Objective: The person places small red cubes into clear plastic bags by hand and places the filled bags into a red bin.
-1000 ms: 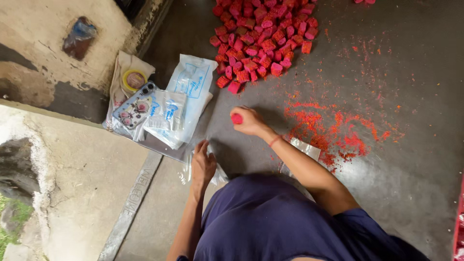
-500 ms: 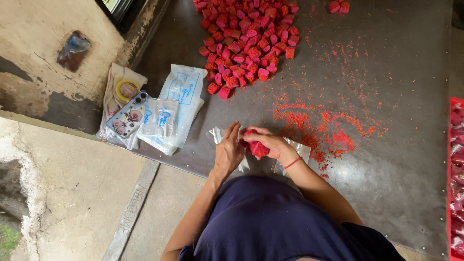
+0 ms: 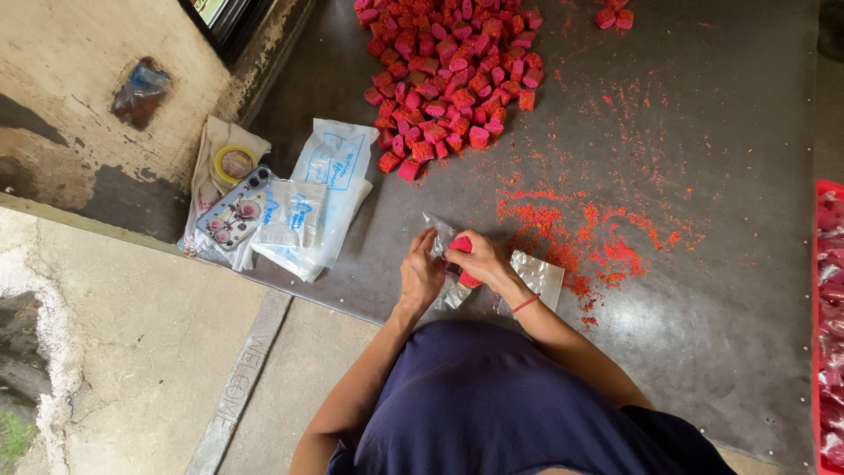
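Two hands met over the dark, scuffed metal sheet [image 3: 721,290] when I checked the head view. My right hand [image 3: 482,259] was curled shut around a chunky red block [image 3: 463,246], rough-edged and matte, with a second red lump [image 3: 470,280] showing just below the fingers. My left hand [image 3: 422,273] pinched a small clear plastic pouch [image 3: 437,230], thin and crinkled with a glossy sheen, right against the block; I think the block sat at the pouch's mouth, though the fingers hid the join. Another flat, shiny pouch [image 3: 538,274] lay touching the sheet just right of my right wrist, which wore a thin red band [image 3: 526,303].

Far from me a heaped pile of similar red blocks [image 3: 453,75] spread across the sheet, angular and crumbly looking. Between that pile and my hands, to the right, a scatter of orange-red crumbs [image 3: 589,233] dusted the metal like coarse powder.

To the left lay a stack of clear plastic bags [image 3: 330,198] with blue print, soft and wrinkled, and beside them a phone [image 3: 233,209] in a patterned case resting on a cream cloth bag [image 3: 215,145] with a roll of yellowish tape [image 3: 234,163]. Along the right edge stood a red crate [image 3: 828,325] holding glossy filled packets. Nearer, a pale concrete floor [image 3: 132,343] looked rough and stained.
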